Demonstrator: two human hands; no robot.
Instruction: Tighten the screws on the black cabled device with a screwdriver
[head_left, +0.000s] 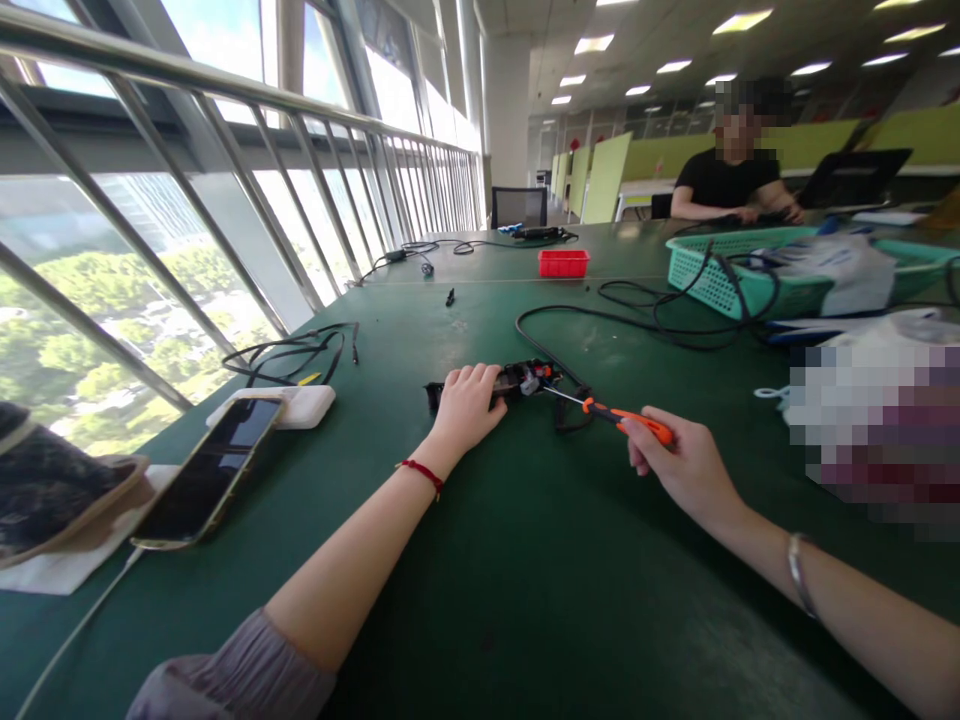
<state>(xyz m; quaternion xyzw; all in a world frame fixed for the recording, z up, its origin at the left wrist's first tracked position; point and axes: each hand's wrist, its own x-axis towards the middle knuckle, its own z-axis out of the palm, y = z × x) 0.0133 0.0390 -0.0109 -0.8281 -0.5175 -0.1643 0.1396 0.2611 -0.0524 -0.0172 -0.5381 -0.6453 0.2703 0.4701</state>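
Observation:
On the green table lies a black corded device (517, 378) with its inner parts showing at the right end. My left hand (468, 405) is wrapped over its left part and holds it down, hiding much of that side. In my right hand (679, 455) is a screwdriver (626, 416) with an orange and black handle, gripped at the handle's end. Its thin metal shaft slants left, and the tip reaches the exposed inside of the device. Whether the tip sits in a screw is too small to tell. A black cable (551, 312) runs away from the device.
A phone (217, 470) leans on a white box (306, 406) at left, near a cable coil (292, 355). Farther back are a red bin (564, 263) and a green basket (709, 280) holding bags and cables. A person in black (727, 185) sits across the table.

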